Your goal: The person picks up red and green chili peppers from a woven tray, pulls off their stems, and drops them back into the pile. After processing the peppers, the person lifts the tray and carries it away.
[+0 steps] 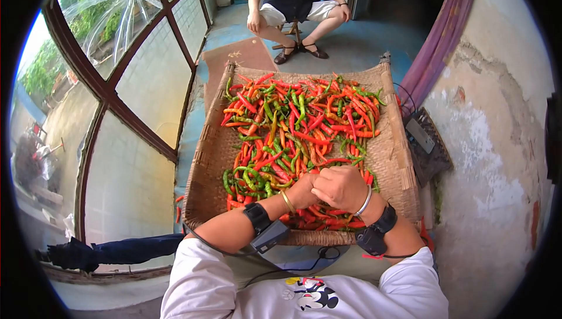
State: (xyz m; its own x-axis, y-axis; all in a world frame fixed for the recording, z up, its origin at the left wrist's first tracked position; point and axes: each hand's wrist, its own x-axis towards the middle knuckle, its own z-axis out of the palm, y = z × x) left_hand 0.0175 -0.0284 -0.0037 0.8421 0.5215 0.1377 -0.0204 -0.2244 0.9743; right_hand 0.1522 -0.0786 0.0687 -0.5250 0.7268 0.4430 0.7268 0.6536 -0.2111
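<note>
Red, orange and green slender chilli peppers (295, 123) crowd a woven tan basket under meeting hands

The left hand (300, 191), above a gold bangle (288, 202), and the right hand (341, 189), behind a silver bangle (363, 201), press together over the near part of the shallow, square-cornered basket (199, 187). Fingers look curled in and narrow; I cannot tell whether a pepper is pinched between them, because the backs of the hands hide the grip. The peppers lie heaped inside the walls, right beneath and beyond the hands.

Spilling seems the likeliest trouble: a wide sweep could push peppers over the low near wall, and a few loose red peppers (178, 209) already lie outside on the left. What carries the basket is hidden, so a forearm leaning on its edge might tip it. The grey box on a black strap (271, 236) at the left forearm could snag the rim, and the thin black cable (281, 271) across the lap could catch and tug.
</note>
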